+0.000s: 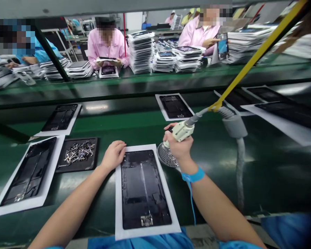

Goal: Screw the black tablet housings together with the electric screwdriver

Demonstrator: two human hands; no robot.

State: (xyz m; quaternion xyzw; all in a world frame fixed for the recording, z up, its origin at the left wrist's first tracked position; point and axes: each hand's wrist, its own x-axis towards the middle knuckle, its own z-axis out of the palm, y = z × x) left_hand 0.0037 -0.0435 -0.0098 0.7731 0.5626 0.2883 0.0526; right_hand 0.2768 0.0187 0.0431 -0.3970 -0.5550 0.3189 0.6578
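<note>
A black tablet back panel lies on a white sheet right in front of me on the green belt. My left hand rests on the panel's top left corner, fingers curled over the edge. My right hand grips a pale electric screwdriver with a grey cable running up to a yellow strap. The tool's tip is over a round perforated metal screw dish beside the panel's top right corner. A blue wrist strap circles my right wrist.
A black tray of small metal parts sits to the left, with another panel on a sheet beyond it. More panels lie further along the belt. Across the belt, people in pink and blue handle tablets among tall stacks.
</note>
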